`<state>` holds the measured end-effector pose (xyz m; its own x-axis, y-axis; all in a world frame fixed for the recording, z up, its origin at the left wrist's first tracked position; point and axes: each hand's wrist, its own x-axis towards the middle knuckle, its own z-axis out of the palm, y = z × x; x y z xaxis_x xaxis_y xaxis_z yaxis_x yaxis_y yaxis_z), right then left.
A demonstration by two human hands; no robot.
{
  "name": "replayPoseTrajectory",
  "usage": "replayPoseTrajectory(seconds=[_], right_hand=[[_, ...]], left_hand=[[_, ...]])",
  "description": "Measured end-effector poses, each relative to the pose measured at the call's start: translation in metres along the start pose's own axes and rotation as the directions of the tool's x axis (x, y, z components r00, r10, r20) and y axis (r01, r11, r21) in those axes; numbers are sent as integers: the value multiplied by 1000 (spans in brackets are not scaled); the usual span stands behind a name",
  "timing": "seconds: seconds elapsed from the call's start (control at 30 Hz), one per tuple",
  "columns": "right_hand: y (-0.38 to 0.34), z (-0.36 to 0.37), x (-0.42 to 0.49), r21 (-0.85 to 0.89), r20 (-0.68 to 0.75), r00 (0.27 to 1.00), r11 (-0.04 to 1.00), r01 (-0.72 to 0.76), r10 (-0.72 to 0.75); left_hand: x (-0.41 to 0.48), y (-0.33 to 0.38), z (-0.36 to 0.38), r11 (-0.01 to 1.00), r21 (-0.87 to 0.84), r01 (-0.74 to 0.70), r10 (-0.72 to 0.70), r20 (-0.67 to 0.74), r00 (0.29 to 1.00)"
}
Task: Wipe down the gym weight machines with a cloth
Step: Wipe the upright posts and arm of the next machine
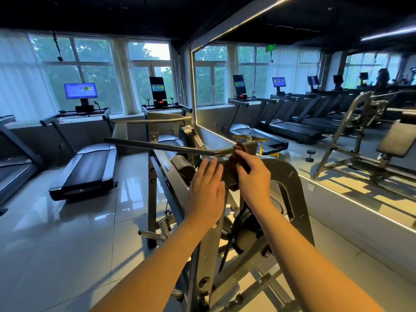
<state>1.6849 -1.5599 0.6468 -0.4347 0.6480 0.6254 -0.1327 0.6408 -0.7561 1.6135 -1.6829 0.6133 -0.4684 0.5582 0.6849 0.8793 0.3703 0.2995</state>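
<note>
Cloth [234, 163] (brown) pinched by right hand [252, 175], left hand [206, 190] flat on machine [290, 181]

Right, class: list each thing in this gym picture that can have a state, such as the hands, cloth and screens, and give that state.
Crumpled brown cloth, bunched against the grey metal weight machine.
Right hand, grips the cloth.
Left hand, flat on the machine's top beam, fingers straight.
Blue treadmill screen, lit.
</note>
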Motion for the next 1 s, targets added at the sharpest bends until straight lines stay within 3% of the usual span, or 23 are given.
replayPoseTrajectory(seconds=[0.07, 0.17, 0.37, 0.43, 0.57, 0.77, 0.9, 1.0], right_hand=[[-14, 2, 16, -20, 156, 984, 996, 85, -81], [-19, 1, 33, -19, 407, 910, 996, 89, -73], [6, -23, 60, -115, 284, 951, 989, -93, 122], [-1, -16, 63, -106, 365, 929, 994, -29, 66], [-13, -11, 59, -37, 572, 818, 994, 100, -61], [13, -24, 68, -130, 402, 916, 991, 41, 14], [-6, -11, 56, 51, 553, 828, 996, 76, -91], [-3, -16, 59, 6, 572, 809, 986, 164, -138]], left_hand=[[11, 7, -2, 999, 9, 41, -41, -12, 999], [16, 11, 2, 997, 24, 73, -71, -76, 995], [15, 20, 18, 988, 60, 143, -133, -141, 981], [16, 23, 20, 985, 34, 169, -161, -167, 973], [16, 24, 26, 979, -30, 201, -203, -192, 960], [17, 27, 30, 975, -15, 220, -218, -222, 950], [18, 21, 36, 972, -22, 235, -234, -225, 946], [17, 18, 32, 976, -24, 218, -218, -233, 948]])
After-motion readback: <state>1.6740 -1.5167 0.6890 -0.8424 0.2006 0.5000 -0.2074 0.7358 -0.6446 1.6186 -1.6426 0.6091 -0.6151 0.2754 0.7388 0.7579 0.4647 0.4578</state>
